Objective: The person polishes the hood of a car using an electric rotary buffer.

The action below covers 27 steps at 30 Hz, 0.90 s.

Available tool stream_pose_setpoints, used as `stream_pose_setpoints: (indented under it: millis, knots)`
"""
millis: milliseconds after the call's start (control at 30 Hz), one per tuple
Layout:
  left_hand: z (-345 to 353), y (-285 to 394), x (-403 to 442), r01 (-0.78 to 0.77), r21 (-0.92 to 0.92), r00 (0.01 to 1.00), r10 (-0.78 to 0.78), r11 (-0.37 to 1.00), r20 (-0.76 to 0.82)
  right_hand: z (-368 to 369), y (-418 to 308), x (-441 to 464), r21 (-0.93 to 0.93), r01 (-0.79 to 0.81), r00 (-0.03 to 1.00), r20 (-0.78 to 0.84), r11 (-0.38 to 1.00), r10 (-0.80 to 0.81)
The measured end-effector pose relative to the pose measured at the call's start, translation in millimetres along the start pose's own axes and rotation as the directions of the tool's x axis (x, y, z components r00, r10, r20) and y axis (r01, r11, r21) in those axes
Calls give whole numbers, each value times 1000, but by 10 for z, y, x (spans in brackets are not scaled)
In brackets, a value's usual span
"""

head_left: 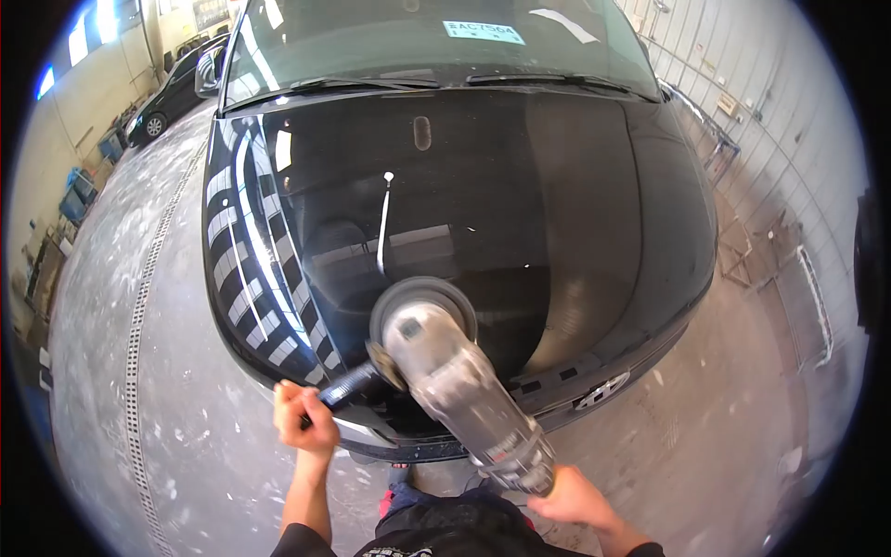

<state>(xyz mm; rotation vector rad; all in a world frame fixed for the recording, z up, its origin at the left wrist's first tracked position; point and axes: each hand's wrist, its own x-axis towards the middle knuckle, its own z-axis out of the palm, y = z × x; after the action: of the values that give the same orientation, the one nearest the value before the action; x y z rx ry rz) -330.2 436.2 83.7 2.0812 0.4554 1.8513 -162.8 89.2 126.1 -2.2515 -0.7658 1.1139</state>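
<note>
A grey, worn power polisher [473,399] reaches over the front of a black car hood [464,204], its round dark pad [425,302] against the glossy surface. My left hand [306,418] is closed round the end of the black side handle [351,385], left of the tool's head. At the rear of the body, my right hand [571,498] grips the tool. A white streak [383,223] of what looks like compound runs up the hood just beyond the pad.
The windshield [418,46] and wipers are at the top. A metal stand [752,246] is by the right wall. Another dark car [176,97] is parked at the far left. A floor drain [139,306] runs along the left.
</note>
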Motion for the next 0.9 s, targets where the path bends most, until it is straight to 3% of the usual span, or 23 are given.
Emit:
stream_pose_setpoints:
  millis: [133, 167, 233, 267, 300, 333, 400, 567, 767, 900]
  knots:
    - [-154, -599, 433, 92, 82, 987, -79, 992, -143, -155, -815, 478, -85, 239, 965, 132, 967, -226]
    - [-149, -743, 587, 69, 114, 988, -53, 991, -144, -170, -917, 602, -17, 334, 937, 113, 943, -330]
    - [-65, -1016, 871, 63, 96, 990, -51, 993, -128, -304, -1171, 874, -49, 376, 920, 140, 925, -367]
    - [16, -1100, 1007, 117, 105, 986, -103, 988, -129, -433, -1378, 925, -90, 370, 922, 153, 924, -355]
    - [137, -1167, 1177, 76, 107, 989, -61, 991, -135, -570, -1636, 900, -44, 255, 955, 167, 966, -245]
    - [257, -1212, 1328, 70, 149, 988, -49, 986, -144, -673, -1739, 936, 38, 323, 933, 156, 946, -325]
    - [553, -1304, 1574, 91, 118, 986, -73, 989, -147, -807, -1603, 1251, 88, 218, 960, 160, 972, -230]
    - [1368, -1207, 2019, 113, -34, 992, -115, 993, -58, -1204, -1607, 1176, 240, 257, 960, 50, 936, -276]
    - [2119, -981, 2222, 73, -215, 994, -53, 974, 98, -1192, -1451, 905, 372, 155, 988, -48, 915, -148]
    - [2011, -1055, 2242, 49, -255, 991, -14, 966, 137, -925, -1468, 877, 436, 123, 992, -20, 892, -127]
